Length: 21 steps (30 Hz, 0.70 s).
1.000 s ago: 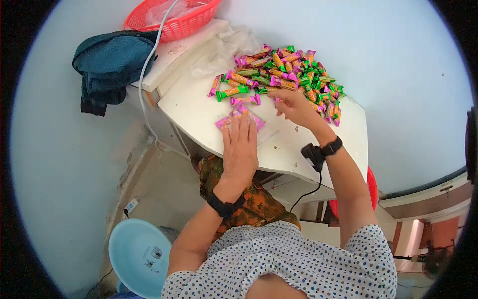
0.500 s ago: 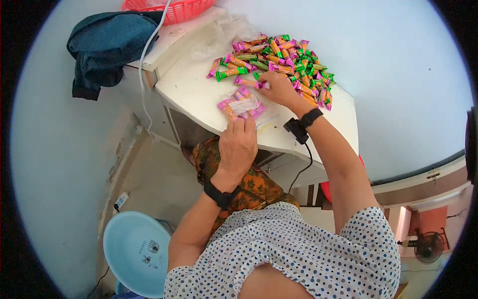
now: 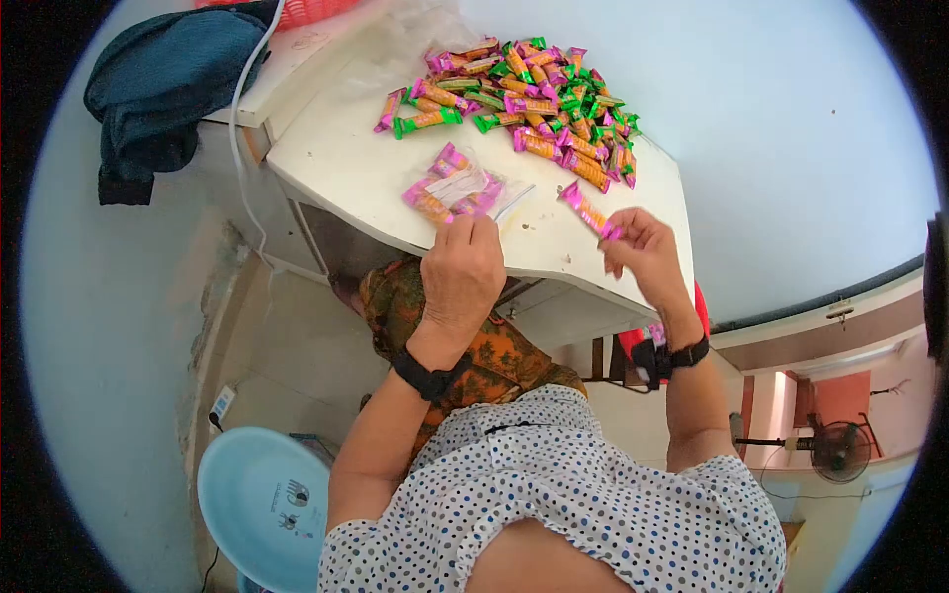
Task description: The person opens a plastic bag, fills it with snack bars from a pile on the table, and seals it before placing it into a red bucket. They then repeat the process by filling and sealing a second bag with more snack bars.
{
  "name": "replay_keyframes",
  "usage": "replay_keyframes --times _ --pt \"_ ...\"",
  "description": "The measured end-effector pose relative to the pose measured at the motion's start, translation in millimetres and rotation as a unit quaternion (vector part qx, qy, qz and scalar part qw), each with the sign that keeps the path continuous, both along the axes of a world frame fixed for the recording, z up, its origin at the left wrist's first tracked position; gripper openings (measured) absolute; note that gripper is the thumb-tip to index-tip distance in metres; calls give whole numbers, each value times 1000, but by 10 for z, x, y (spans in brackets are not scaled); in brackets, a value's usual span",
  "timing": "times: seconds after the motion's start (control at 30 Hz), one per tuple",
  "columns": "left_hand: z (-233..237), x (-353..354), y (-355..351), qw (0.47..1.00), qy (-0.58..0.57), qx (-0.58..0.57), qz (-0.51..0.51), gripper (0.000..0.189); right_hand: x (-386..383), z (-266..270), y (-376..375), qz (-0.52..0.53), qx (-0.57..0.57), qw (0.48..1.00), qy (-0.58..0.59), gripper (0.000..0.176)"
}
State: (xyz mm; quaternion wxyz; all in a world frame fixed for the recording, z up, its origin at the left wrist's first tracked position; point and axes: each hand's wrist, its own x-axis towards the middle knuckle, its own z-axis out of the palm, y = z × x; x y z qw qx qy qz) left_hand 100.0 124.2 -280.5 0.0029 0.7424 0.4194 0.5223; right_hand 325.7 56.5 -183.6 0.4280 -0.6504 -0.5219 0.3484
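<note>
My left hand [image 3: 461,282] pinches the near edge of a clear plastic bag [image 3: 457,184], which lies on the table and holds several pink-wrapped snacks and a white paper slip. My right hand [image 3: 650,257] is over the table's right side, its fingers closed on one end of a pink-and-orange wrapped snack stick [image 3: 585,209]. Farther back lies a large heap of wrapped snack sticks [image 3: 539,104], some with pink ends and others with green.
Dark teal cloth [image 3: 168,89] hangs over a side cabinet beside a red basket [image 3: 306,10]. A white cable [image 3: 237,128] runs down there. On the floor at the left stands a light blue basin [image 3: 262,524]. A fan [image 3: 840,452] is at the right.
My right hand has drawn back from the heap toward the right front, bringing one pink-wrapped snack stick along. My left hand stays on the bag. The view has shifted slightly.
</note>
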Motion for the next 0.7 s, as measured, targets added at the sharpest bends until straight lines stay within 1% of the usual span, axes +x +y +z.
replay_keyframes --times 0.03,0.13,0.2,0.23,0.33,0.37,0.43,0.47,0.63,0.7 --pt "4 10 7 1000 -3 3 0 11 -35 -54 -64 12 -13 1000 23 20" --pt "5 54 7 1000 -26 11 8 14 -226 -93 -116 11 -62 997 43 21" --pt "55 52 -40 999 -33 -28 6 7 -294 -149 -55 22 -69 996 52 22" --pt "69 49 -65 998 -37 -47 7 8 -327 -165 -7 29 -70 996 50 22" --pt "61 60 -97 998 -38 -45 8 8 -461 -165 120 44 -82 995 47 22" --pt "53 65 -94 999 -40 -26 11 8 -496 -166 140 46 -87 994 46 22" --pt "37 70 -65 999 -44 13 18 13 -513 -219 181 58 -82 994 46 22" --pt "45 68 -63 999 -49 12 19 12 -525 -237 208 65 -79 994 46 22" --pt "84 108 -76 997 -74 22 15 8 -637 -302 397 98 -98 984 109 21" --pt "90 106 -96 998 -67 15 14 9 -710 -314 466 108 -97 982 123 20"
